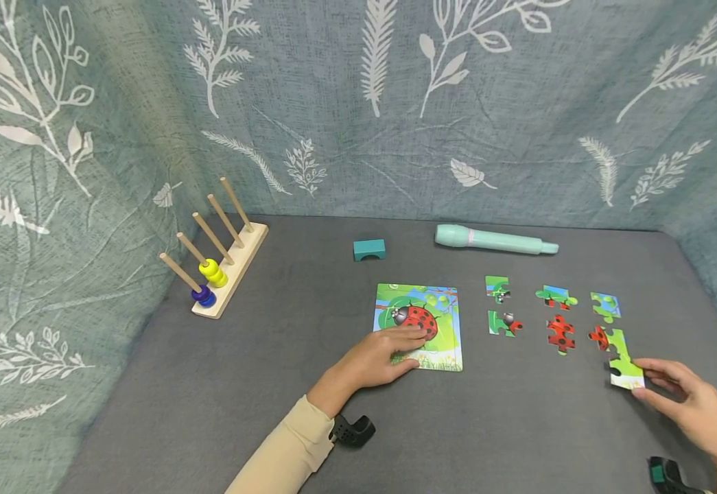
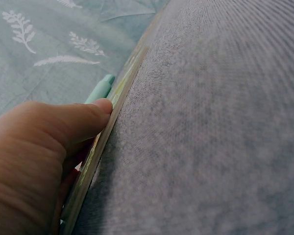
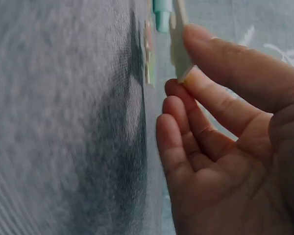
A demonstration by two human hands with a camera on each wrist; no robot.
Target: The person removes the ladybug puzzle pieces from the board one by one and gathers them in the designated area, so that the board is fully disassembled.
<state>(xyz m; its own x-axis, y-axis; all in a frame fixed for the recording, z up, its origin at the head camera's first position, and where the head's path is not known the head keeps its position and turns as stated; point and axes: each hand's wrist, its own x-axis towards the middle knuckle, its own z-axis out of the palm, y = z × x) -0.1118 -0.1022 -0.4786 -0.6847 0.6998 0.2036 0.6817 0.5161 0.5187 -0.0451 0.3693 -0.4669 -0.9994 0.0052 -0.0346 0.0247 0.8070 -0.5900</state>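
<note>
A square ladybug picture puzzle board [image 1: 451, 322] lies in the middle of the table. My left hand [image 1: 385, 353] rests on its lower left part, fingers extended over the ladybug and thumb at the near edge. In the left wrist view the thumb touches the top by the rim of the board [image 2: 90, 171]. At the right, my right hand [image 1: 688, 398] pinches a green and white puzzle piece [image 1: 624, 363] by its right edge. The right wrist view shows this piece [image 3: 179, 54] raised off the table between thumb and index finger, the other fingers loosely bent.
Several loose puzzle pieces [image 1: 560, 334] lie in two rows right of the board. Behind are a teal arched block [image 1: 369, 250] and a mint green stick-like toy [image 1: 500, 241]. A wooden peg stand [image 1: 243, 257] with blue and yellow rings is at the left. A patterned curtain [image 1: 333, 103] borders the back.
</note>
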